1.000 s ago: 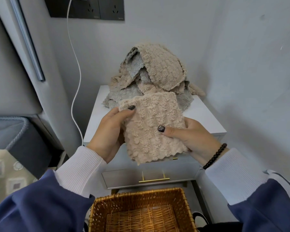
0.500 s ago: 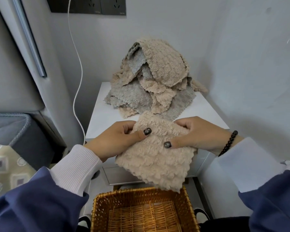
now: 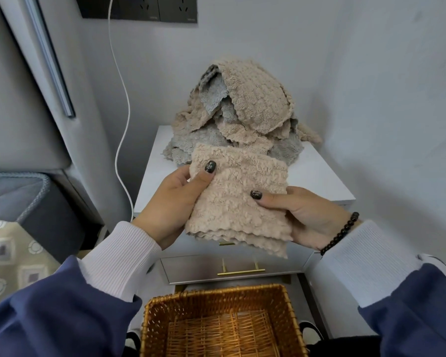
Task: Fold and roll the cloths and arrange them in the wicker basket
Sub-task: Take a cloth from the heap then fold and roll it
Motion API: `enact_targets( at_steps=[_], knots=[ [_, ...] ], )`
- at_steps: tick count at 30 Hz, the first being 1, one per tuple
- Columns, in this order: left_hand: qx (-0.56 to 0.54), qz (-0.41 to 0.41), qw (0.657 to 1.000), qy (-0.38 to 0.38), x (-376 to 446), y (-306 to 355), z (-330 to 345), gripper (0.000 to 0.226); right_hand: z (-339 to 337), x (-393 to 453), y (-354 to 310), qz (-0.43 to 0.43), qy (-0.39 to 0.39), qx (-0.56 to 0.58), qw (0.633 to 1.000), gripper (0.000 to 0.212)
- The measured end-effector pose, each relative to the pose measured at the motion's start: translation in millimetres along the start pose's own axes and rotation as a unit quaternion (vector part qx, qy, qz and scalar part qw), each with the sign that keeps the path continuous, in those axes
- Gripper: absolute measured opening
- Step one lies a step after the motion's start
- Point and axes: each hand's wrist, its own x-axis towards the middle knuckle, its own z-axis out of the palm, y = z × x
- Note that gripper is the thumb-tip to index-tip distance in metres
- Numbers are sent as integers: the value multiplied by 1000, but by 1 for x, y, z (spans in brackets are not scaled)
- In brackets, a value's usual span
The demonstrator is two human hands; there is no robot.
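While both hands [image 3: 238, 210] grip a folded beige cloth [image 3: 236, 199], wicker basket [image 3: 223, 323] bare inside.

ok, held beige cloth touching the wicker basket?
Apart. The head view shows the beige cloth held up between both hands, its lower edge well above the wicker basket, with the drawer front visible between.

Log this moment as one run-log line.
stage: folding | left hand: grips beige cloth | right hand: grips same cloth | wicker basket: no cloths visible | cloth pile: on cabinet
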Motion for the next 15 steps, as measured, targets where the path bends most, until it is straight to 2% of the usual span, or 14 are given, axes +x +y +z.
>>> enact_targets(
  at_steps=[2,5,10,13,15],
  knots=[
    [0,-9,1000,-10,1,1,-3,47,-5,-2,-4,3,36,-26,999,87],
    [13,-39,997,-64,0,2,-6,54,-10,-9,-12,-1,67,-55,996,63],
    [35,-82,988,-128,-1,2,-7,55,-10,-22,-19,-14,11,-44,999,47],
    [21,-85,986,-139,0,-1,-10,54,-14,-27,-20,-41,-19,-5,999,50],
    [-5,-82,985,-153,1,-1,-11,55,-20,-28,-19,-60,-58,28,996,66]
  ],
)
